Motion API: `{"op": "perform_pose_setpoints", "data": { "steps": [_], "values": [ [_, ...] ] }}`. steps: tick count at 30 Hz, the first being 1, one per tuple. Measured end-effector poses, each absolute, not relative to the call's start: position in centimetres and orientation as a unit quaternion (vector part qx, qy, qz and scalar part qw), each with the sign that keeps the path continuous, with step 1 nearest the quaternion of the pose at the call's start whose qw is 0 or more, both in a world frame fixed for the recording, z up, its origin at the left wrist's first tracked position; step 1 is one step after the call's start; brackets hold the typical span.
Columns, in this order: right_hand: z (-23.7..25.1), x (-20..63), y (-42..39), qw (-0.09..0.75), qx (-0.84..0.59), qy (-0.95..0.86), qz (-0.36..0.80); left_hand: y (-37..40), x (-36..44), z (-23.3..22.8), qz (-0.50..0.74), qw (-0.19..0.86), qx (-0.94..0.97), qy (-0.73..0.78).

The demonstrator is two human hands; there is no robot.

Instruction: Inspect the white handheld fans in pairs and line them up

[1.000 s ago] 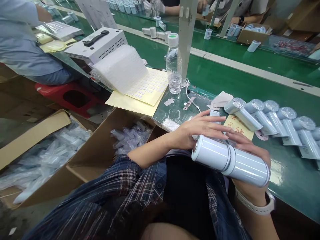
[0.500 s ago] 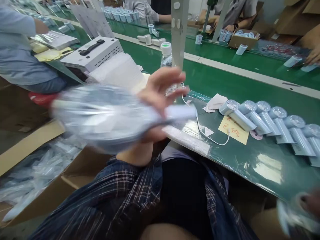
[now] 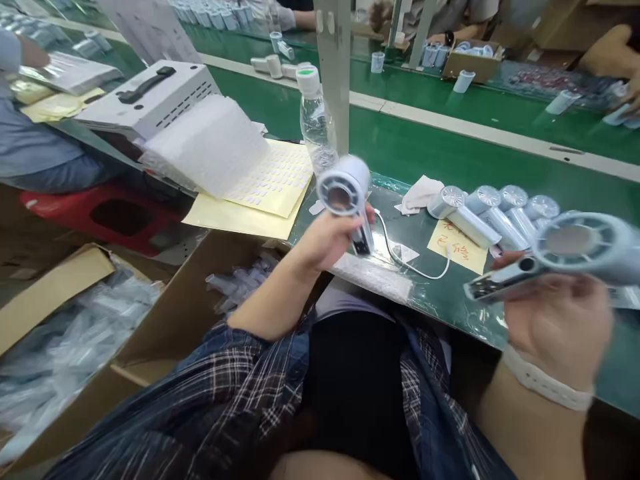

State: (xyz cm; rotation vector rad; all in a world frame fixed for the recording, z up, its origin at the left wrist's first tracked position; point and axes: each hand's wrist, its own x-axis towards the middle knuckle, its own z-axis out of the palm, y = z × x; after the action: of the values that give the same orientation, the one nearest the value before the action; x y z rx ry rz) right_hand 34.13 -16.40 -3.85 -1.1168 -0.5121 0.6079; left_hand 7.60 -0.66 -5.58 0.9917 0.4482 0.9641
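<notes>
Evidently, each hand had its own pale-blue device to support. The left hand (image 3: 325, 241) had its fingers curled round the handle of one fan-like device (image 3: 345, 185), just in front of the clear bottle (image 3: 316, 127); that grip, probably chosen because the handle was the slimmest part, left the round grille uncovered and facing the wearer. The right hand (image 3: 555, 317), with a pale wristband (image 3: 545, 379) below it, was likewise closed about a second device (image 3: 575, 243), held tilted over the bench edge with its handle pointing left; blur hid exactly where the fingertips pressed. Being held clear of the bench (image 3: 453, 307) presumably kept both from knocking the row of film-covered devices (image 3: 500, 208), which lay side by side, handles towards the wearer, perhaps to save room and stop rolling. A yellow note (image 3: 457, 243) lay beside that row, and a white cable (image 3: 425, 273) curved loosely between the hands. By the left arm, a cardboard box (image 3: 165, 320) stood beneath bench level, likely for easy reach.
</notes>
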Motion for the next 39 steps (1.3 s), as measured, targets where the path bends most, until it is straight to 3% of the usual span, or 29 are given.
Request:
{"op": "perform_pose_setpoints", "data": {
  "steps": [3,7,14,29,39],
  "values": [
    [-5.0,32.3,-15.6,0.732,-0.52,-0.192,0.396,-2.8,9.2,-7.5,0.345,0.784,0.476,0.201],
    [-5.4,31.5,-15.7,0.688,-0.49,-0.184,0.503,-4.7,10.9,-8.2,0.327,0.777,0.506,0.184],
    [-5.8,30.5,-15.9,0.699,-0.442,-0.239,0.509,-5.1,11.3,-7.6,0.291,0.805,0.505,0.115],
    [-5.9,30.0,-15.6,0.674,-0.411,-0.247,0.562,-4.5,10.7,-7.6,0.315,0.821,0.455,0.142],
    [-6.7,29.8,-15.7,0.693,-0.46,-0.271,0.485,-4.2,11.0,-8.3,0.34,0.785,0.503,0.123]
  ]
}}
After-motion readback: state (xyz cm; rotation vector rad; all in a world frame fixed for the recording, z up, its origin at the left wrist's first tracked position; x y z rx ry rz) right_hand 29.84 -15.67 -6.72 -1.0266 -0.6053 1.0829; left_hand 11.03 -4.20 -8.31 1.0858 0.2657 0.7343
